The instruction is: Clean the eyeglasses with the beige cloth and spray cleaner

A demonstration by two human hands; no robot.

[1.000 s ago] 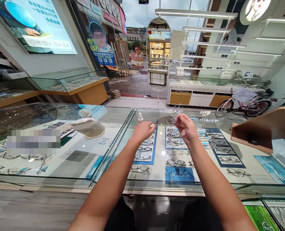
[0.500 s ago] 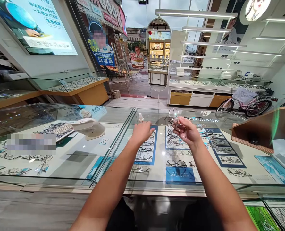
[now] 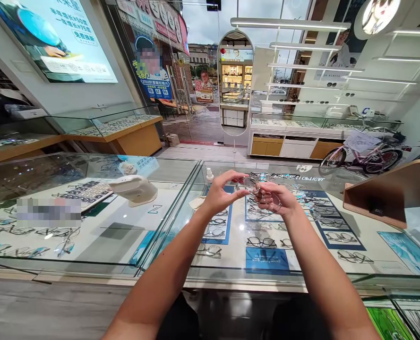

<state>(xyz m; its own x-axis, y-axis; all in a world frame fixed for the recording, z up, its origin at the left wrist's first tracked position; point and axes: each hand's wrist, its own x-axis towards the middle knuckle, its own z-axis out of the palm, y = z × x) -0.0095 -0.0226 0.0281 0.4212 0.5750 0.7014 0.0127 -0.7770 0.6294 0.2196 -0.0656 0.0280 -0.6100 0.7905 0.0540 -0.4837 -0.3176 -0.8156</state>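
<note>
Your left hand (image 3: pixel 219 194) has come in, thumb and fingers parted, just beside the glasses (image 3: pixel 255 186) your right hand (image 3: pixel 278 198) pinches.

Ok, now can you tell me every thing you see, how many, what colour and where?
Held glasses: 1, colour unclear, right hand
Display glasses: many, mostly dark, counter
Glass counter: 1, clear, pale base, front
Bottle: 1, white, behind left hand
Keyboard: 1, black-and-white, left
Curved device: 1, white, left
Wooden stand: 1, brown, right
Bicycle: 1, pink, back right
Oval mirror: 1, white rim, back middle
Posters: several, mostly blue, back and left
Light bars: several, white, upper right
Left hand: 1, bare, near held glasses
Right hand: 1, bare, gripping held glasses
</note>
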